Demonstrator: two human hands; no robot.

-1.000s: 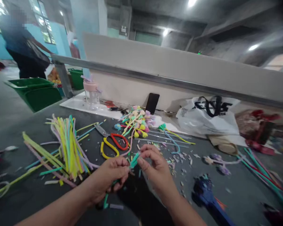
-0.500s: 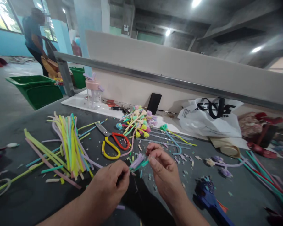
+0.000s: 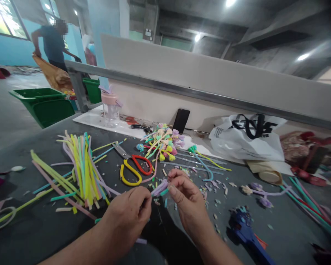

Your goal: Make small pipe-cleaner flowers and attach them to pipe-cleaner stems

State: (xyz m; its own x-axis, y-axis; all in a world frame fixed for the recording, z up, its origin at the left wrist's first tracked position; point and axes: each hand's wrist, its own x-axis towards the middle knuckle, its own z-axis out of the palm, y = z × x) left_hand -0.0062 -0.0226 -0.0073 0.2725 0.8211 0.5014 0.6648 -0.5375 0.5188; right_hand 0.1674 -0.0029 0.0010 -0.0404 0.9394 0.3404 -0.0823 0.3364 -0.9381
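Note:
In the head view, my left hand (image 3: 128, 213) is closed in a pinch on a small lilac bundle of chenille stems (image 3: 160, 187), which sticks out beyond the fingertips. A short teal piece (image 3: 164, 192) lies along the bundle's lower side. My right hand (image 3: 189, 197) has thumb and fingers pinched at the far end of these pieces; its fingertips partly hide them. Just beyond my hands lie scissors (image 3: 131, 178) with one red and one yellow handle. A pile of cut chenille stems (image 3: 85, 169) is left of them. Finished-looking chenille flowers (image 3: 165, 141) are heaped behind.
A blue tool (image 3: 245, 232) lies at right, near a lilac chenille flower stem (image 3: 264, 192). Behind stand a clear bottle (image 3: 110, 112), a phone (image 3: 181, 120) and a white bag (image 3: 245, 138). Trimmings litter the dark table. A person (image 3: 53, 44) stands beyond a green bin (image 3: 51, 106).
My right hand has shifted slightly left, closer to my left hand, and less of the teal piece shows. In the background, the person has straightened and raised a brown sack.

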